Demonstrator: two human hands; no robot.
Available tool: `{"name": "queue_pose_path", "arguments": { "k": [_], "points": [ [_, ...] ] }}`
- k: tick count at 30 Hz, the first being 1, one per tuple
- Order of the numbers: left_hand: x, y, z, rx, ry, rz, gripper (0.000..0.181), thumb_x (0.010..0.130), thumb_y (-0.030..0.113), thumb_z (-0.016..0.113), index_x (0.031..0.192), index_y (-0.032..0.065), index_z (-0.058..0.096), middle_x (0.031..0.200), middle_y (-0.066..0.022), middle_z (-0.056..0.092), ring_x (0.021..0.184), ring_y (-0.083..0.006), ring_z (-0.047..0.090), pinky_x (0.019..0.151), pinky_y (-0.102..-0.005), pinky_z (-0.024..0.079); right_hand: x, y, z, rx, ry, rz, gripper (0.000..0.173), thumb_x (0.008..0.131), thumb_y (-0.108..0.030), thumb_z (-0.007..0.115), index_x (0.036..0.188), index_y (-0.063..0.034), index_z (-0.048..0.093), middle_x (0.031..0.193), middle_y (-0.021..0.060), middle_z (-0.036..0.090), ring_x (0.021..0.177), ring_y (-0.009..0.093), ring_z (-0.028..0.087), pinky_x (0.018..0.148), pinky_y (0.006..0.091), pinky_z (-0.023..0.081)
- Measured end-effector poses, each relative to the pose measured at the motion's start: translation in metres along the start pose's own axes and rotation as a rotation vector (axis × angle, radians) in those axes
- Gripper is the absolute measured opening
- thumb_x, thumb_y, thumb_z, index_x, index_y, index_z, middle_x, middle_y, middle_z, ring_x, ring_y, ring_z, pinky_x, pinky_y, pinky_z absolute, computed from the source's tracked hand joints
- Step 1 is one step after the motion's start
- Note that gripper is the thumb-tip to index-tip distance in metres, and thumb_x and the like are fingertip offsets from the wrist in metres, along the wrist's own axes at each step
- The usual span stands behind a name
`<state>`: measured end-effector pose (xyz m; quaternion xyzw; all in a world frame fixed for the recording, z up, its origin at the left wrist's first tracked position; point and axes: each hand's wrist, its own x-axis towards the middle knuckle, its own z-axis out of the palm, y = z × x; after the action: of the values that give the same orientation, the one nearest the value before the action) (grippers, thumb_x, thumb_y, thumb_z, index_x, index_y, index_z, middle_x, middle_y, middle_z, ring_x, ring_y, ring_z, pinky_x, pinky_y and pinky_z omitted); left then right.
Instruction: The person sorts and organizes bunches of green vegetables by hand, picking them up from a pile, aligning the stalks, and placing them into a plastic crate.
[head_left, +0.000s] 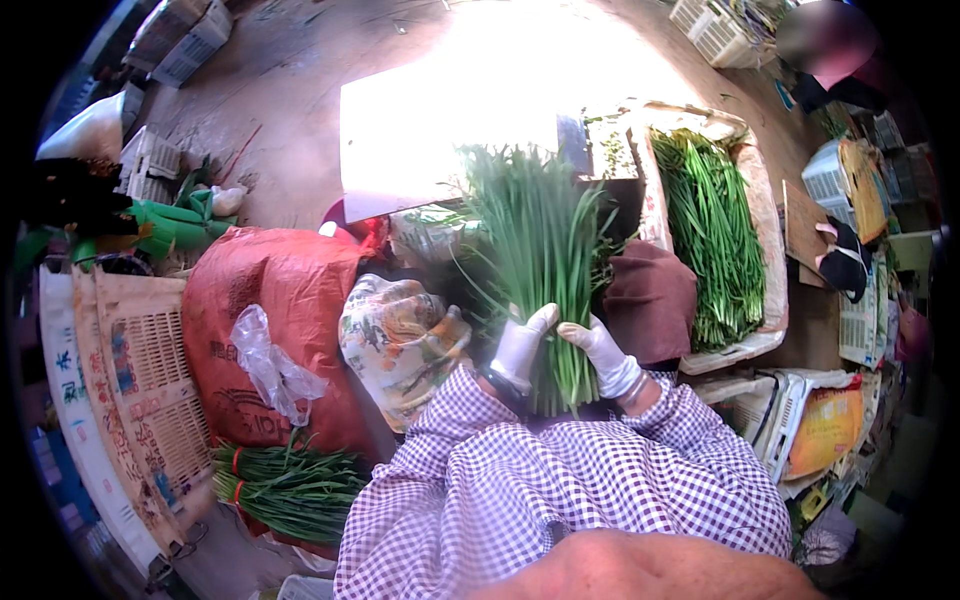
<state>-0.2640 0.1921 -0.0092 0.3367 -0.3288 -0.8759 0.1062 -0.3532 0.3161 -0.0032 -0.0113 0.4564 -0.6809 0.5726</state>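
A large bunch of long green leafy stalks, resembling garlic chives (544, 247), stands between my hands, its pale cut ends toward my body. My left hand (523, 349), in a white glove, grips the bunch from the left near its base. From the right, my right hand (600, 352), also gloved in white, grips it with the thumb across the front stalks. Both thumbs nearly meet. To the right, more loose green stalks (712, 240) fill a foam box (769, 247). Bundles of the same greens, tied with red bands (285, 491), lie at lower left.
A red woven sack (277, 277) with a clear plastic bag (274, 367) on it stands at left, beside upright plastic crates (150, 375). A pale board (397, 142) lies ahead. More crates (817, 427) stand at right; a person (840, 67) is at upper right.
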Motion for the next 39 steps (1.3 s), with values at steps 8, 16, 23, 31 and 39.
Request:
{"name": "queue_pose_path", "arguments": {
  "k": [8,16,23,31,39],
  "points": [
    [-0.015,0.071,0.002,-0.097,-0.169,0.325,0.054,0.077,0.008,0.076,0.123,-0.0012,0.05,0.102,-0.0066,0.064,0.088,-0.0159,0.063,0.08,-0.028,0.053,0.043,-0.021,0.061,-0.199,-0.163,-0.331,0.054,0.083,-0.012,0.073,0.128,-0.0009,0.046,0.119,0.0071,0.057,0.107,0.013,0.054,0.092,0.0291,0.045],
    [0.146,0.149,-0.111,-0.328,0.113,0.028,0.038,0.09,0.022,0.061,0.122,0.0021,0.055,0.108,-0.0137,0.064,0.091,-0.0271,0.064,0.08,-0.0396,0.054,0.289,-0.018,0.1,-0.535,-0.034,-0.193,0.057,0.073,-0.016,0.076,0.122,0.0023,0.052,0.105,0.0134,0.066,0.094,0.023,0.064,0.085,0.0334,0.051],
    [0.223,0.088,-0.154,0.028,0.068,-0.249,0.039,0.088,0.038,0.064,0.11,0.0059,0.064,0.102,-0.0134,0.068,0.087,-0.0258,0.065,0.08,-0.0391,0.052,0.242,-0.01,0.07,-0.062,0.199,-0.03,0.032,0.083,-0.016,0.065,0.109,0.0026,0.062,0.092,0.0121,0.069,0.077,0.022,0.067,0.067,0.0331,0.053],
    [0.079,0.049,-0.026,0.233,-0.449,-0.124,0.057,0.084,0.018,0.069,0.133,0.0005,0.046,0.122,-0.0071,0.058,0.107,-0.0147,0.055,0.095,-0.0295,0.043,0.086,0.069,0.018,-0.303,0.551,-0.556,0.037,0.085,-0.008,0.066,0.118,0.0021,0.054,0.107,0.0097,0.063,0.095,0.019,0.061,0.083,0.0287,0.049],
    [0.069,0.114,-0.006,0.49,-0.208,0.278,0.046,0.08,-0.003,0.066,0.123,-0.0024,0.051,0.104,-0.0063,0.061,0.088,-0.0143,0.059,0.079,-0.0278,0.052,0.105,-0.022,0.056,-0.434,0.173,-0.872,0.046,0.079,-0.009,0.073,0.119,0.0007,0.052,0.106,0.0096,0.063,0.094,0.017,0.06,0.084,0.0302,0.049]
  ]
}}
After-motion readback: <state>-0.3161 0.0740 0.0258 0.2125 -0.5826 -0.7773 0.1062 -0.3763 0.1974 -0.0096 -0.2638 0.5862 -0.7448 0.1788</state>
